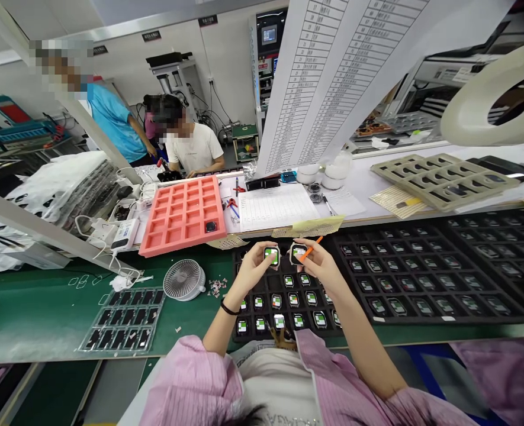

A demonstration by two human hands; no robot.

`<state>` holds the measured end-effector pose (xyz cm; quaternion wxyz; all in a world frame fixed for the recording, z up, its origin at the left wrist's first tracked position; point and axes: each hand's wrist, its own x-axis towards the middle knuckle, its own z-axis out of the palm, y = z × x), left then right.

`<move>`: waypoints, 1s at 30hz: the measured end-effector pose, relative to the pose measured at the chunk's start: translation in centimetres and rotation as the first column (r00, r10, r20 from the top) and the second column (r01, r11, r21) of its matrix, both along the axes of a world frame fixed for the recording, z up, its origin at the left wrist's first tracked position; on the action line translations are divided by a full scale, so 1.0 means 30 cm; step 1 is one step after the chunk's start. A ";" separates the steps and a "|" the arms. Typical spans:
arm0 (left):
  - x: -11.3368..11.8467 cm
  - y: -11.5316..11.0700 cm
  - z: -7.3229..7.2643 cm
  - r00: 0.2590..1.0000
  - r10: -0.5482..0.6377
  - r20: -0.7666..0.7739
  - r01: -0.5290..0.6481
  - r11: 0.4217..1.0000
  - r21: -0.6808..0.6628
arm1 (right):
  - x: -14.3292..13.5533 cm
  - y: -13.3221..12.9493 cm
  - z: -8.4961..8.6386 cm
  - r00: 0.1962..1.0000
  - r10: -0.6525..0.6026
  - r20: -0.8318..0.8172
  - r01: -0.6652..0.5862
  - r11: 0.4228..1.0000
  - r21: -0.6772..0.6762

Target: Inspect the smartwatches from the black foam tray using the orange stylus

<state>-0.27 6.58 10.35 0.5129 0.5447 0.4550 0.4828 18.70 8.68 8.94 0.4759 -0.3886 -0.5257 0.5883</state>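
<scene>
The wearer's pink striped sleeves lie closest in the head view, on either side of a white shirt. Beyond them, both hands are raised over a black tray holding rows of small watch units, many with lit screens. The left hand pinches the first watch unit by its edge, thumb near the lit face. The right hand pinches the second watch unit and also grips an orange stick, which slants across that unit. The two held units are near each other but apart, screens towards the camera. This looks like a moment of checking or comparing them; moving either would call for a steady edge grip, with the stick kept from scraping the glass

To the right sits another black tray of units. To the left, on the green bench, are a round fan and a clear tray of dark pieces. Above, a pink tray bears one dark unit, beside a printed sheet. Two people, one in blue, one in white, are behind
</scene>
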 end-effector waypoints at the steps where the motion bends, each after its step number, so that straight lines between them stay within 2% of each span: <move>1: -0.003 -0.001 -0.007 1.000 -0.016 -0.004 0.016 1.000 0.022 | 0.001 0.003 -0.003 1.000 -0.007 0.000 0.007 1.000 0.001; 5: -0.011 0.000 -0.024 0.998 -0.033 -0.048 0.037 0.997 0.069 | 0.005 0.008 -0.009 1.000 -0.022 -0.008 0.022 1.000 -0.015; 12: -0.021 0.004 -0.010 0.996 0.014 -0.087 -0.014 1.000 0.003 | 0.011 0.002 -0.001 1.000 -0.018 -0.004 0.017 0.999 -0.028; 19: -0.028 -0.004 -0.017 0.997 -0.073 -0.028 0.074 0.997 0.034 | 0.013 0.005 -0.004 1.000 -0.023 -0.014 0.023 0.999 -0.022; 27: -0.022 0.003 -0.018 0.999 0.026 -0.025 -0.026 1.000 0.012 | 0.011 0.000 0.004 0.999 -0.033 -0.033 0.031 0.998 -0.048; 30: -0.018 0.002 -0.017 0.999 0.025 -0.024 -0.025 1.000 0.013 | 0.012 0.000 0.005 0.999 -0.039 -0.037 0.037 0.998 -0.054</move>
